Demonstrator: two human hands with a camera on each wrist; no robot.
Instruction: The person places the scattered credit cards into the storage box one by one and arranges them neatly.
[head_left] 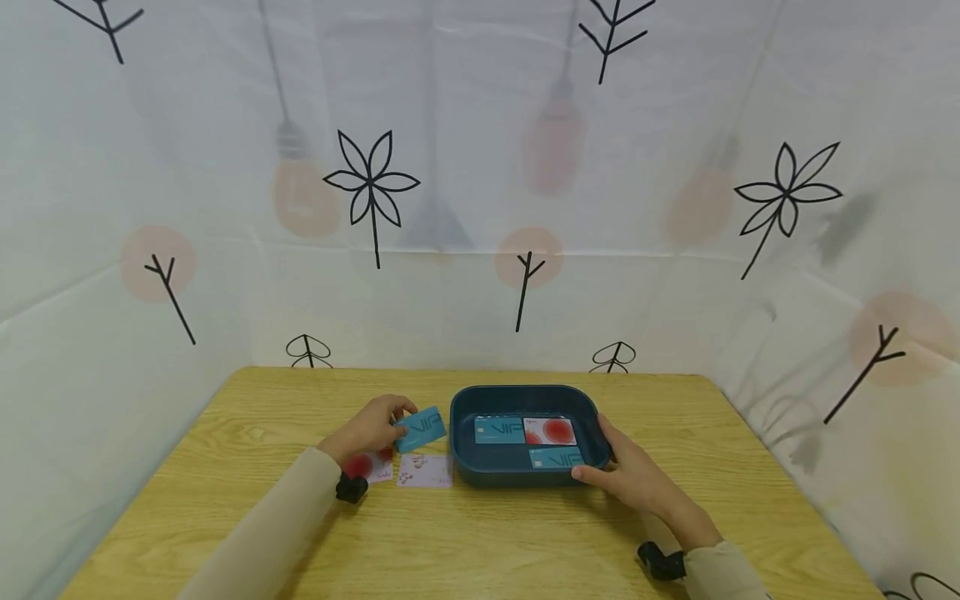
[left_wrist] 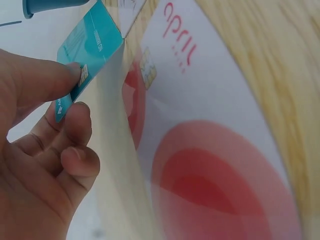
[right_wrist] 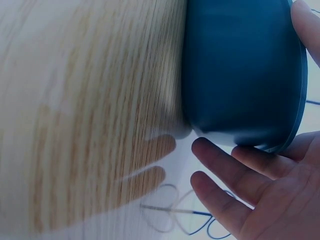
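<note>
My left hand pinches a blue VIP card between thumb and fingers, tilted above the table just left of a dark blue container. In the left wrist view the thumb presses near the card's chip. My right hand holds the container's right end, thumb at the front rim and fingers along the outer side; some fingers stand off the wall in the right wrist view. Inside lie a blue VIP card, a white card with red circles and another blue VIP card.
Below the left hand, a white card with red circles lies on the wooden table, partly hidden in the head view. Beside it is a pale patterned card, close to the container. A patterned white cloth hangs behind the table.
</note>
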